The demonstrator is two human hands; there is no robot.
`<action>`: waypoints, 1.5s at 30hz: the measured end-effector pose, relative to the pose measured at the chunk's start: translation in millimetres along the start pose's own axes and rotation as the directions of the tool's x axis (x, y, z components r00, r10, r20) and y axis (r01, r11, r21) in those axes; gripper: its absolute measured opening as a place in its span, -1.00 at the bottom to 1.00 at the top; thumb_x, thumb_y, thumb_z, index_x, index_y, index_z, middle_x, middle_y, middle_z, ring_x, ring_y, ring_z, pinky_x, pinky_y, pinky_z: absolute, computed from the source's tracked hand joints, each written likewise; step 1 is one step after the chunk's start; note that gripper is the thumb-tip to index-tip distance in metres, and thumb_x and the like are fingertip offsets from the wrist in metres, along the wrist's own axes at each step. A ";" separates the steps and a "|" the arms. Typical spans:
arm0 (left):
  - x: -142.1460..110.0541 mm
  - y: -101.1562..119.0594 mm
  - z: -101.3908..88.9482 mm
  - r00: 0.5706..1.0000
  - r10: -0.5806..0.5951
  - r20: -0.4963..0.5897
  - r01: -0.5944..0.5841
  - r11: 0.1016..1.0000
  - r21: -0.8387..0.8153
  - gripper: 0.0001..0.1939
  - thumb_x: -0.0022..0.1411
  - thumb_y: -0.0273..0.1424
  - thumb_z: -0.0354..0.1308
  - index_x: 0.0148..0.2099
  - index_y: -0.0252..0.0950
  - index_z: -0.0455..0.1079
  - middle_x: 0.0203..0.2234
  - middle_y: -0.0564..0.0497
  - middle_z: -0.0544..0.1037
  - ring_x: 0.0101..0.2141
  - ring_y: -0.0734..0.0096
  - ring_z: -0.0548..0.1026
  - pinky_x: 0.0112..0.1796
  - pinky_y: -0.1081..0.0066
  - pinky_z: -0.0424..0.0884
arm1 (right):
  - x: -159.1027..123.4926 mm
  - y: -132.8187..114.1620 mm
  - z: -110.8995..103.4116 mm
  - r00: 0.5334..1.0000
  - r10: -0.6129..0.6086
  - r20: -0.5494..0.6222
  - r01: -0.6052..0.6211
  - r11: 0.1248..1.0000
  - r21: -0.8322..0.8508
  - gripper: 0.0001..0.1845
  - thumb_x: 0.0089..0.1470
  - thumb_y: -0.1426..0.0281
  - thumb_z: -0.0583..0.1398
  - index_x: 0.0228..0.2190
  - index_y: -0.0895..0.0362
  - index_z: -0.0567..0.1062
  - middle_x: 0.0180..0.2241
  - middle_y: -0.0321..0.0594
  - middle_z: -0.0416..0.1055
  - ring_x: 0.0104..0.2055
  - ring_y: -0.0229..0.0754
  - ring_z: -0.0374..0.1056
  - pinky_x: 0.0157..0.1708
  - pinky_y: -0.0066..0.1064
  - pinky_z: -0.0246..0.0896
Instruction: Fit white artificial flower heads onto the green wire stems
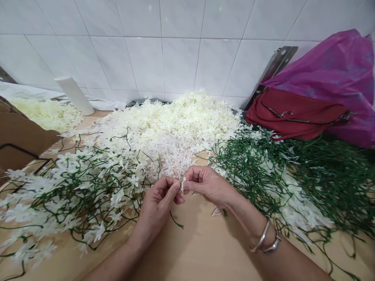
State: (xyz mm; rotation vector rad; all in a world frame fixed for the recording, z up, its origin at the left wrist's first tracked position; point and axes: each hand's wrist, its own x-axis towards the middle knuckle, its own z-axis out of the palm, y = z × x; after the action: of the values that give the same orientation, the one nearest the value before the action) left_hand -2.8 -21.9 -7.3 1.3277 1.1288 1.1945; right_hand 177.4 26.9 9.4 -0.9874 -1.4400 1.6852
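My left hand (159, 205) is closed in a pinch on a thin green stem (176, 223) that hangs down from it over the wooden table (205, 249). My right hand (206, 185) is also closed, pinching a small white artificial flower (183, 183) between thumb and fingertips. The two hands meet at their fingertips in the middle of the view. Silver bangles (265, 240) sit on my right wrist. Just beyond the hands lies a heap of loose white flower pieces (175, 132).
Finished green stems with white flowers (73, 187) spread over the left. Bare green stems (307, 175) pile up at the right. A red bag (293, 113) under a purple plastic bag (331, 78) leans on the tiled wall. A cardboard box (20, 136) and white tube (74, 95) stand at left.
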 end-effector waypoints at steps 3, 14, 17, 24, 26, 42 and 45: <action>-0.4 0.2 -0.1 1.000 -0.002 -0.004 0.002 1.000 0.010 -0.65 0.38 -0.12 0.20 -0.31 -0.30 0.45 -0.54 0.05 0.52 -0.45 0.44 0.47 -0.31 0.45 0.39 | 0.6 0.1 -0.1 1.000 -0.006 0.000 0.006 1.000 -0.015 -0.64 -0.10 0.20 0.52 -0.47 0.13 0.51 -0.53 -0.33 0.51 -0.45 -0.29 0.35 -0.37 -0.43 0.17; 0.7 2.2 4.6 1.000 0.006 0.023 -0.005 0.999 -0.036 -0.71 0.38 -0.18 0.19 -0.27 -0.31 0.48 -0.47 0.03 0.55 -0.42 0.44 0.52 -0.28 0.45 0.46 | 1.0 0.7 -6.3 1.000 0.000 0.005 0.000 0.997 0.077 -0.57 -0.19 0.17 0.56 -0.43 0.14 0.55 -0.51 -0.33 0.55 -0.43 -0.29 0.43 -0.29 -0.42 0.28; 0.2 1.1 4.6 0.999 0.000 0.033 0.002 0.998 -0.065 -0.72 0.35 -0.18 0.23 -0.27 -0.31 0.49 -0.46 0.03 0.56 -0.41 0.44 0.53 -0.27 0.44 0.48 | 1.3 1.6 -8.9 1.000 -0.006 -0.001 0.006 0.997 0.078 -0.59 -0.18 0.16 0.56 -0.43 0.13 0.56 -0.53 -0.34 0.54 -0.43 -0.29 0.43 -0.30 -0.41 0.31; 1.0 0.1 2.8 0.999 -0.009 0.053 0.011 0.999 -0.044 -0.69 0.36 -0.16 0.22 -0.29 -0.31 0.46 -0.43 0.03 0.55 -0.43 0.46 0.53 -0.32 0.46 0.48 | 2.7 4.5 -12.0 0.999 0.014 0.042 -0.016 0.998 0.058 -0.61 -0.19 0.18 0.56 -0.45 0.13 0.57 -0.53 -0.35 0.53 -0.46 -0.30 0.42 -0.35 -0.43 0.30; 1.3 -0.1 1.9 0.998 -0.010 0.063 0.012 1.000 -0.025 -0.70 0.38 -0.18 0.21 -0.29 -0.30 0.46 -0.42 0.04 0.55 -0.43 0.46 0.54 -0.32 0.46 0.47 | 3.0 4.0 -12.6 0.998 0.023 0.052 -0.027 0.997 0.066 -0.62 -0.18 0.19 0.55 -0.46 0.14 0.57 -0.54 -0.34 0.53 -0.46 -0.30 0.41 -0.35 -0.42 0.30; -0.4 -4.2 -0.4 0.996 -0.020 0.085 0.012 0.995 0.100 -0.72 0.41 -0.20 0.19 -0.28 -0.28 0.48 -0.48 0.03 0.58 -0.43 0.42 0.55 -0.30 0.44 0.45 | 1.0 -4.2 -13.5 0.993 0.067 0.099 -0.067 0.998 -0.001 -0.68 -0.10 0.23 0.52 -0.49 0.11 0.54 -0.56 -0.38 0.43 -0.48 -0.32 0.31 -0.40 -0.43 0.23; -0.5 -1.8 3.7 0.997 0.004 0.077 -0.007 0.999 0.038 -0.74 0.41 -0.21 0.18 -0.27 -0.28 0.46 -0.45 0.03 0.57 -0.42 0.43 0.55 -0.29 0.44 0.47 | 1.2 -4.4 -15.8 0.990 0.076 0.120 -0.082 0.996 0.044 -0.66 -0.11 0.23 0.53 -0.47 0.13 0.55 -0.54 -0.37 0.46 -0.45 -0.31 0.34 -0.35 -0.43 0.26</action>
State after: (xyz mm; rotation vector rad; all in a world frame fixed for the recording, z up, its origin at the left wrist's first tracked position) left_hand 0.8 -22.5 -9.3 1.3948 1.0987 1.1210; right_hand 191.0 35.8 12.1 -0.9429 -1.4442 1.8547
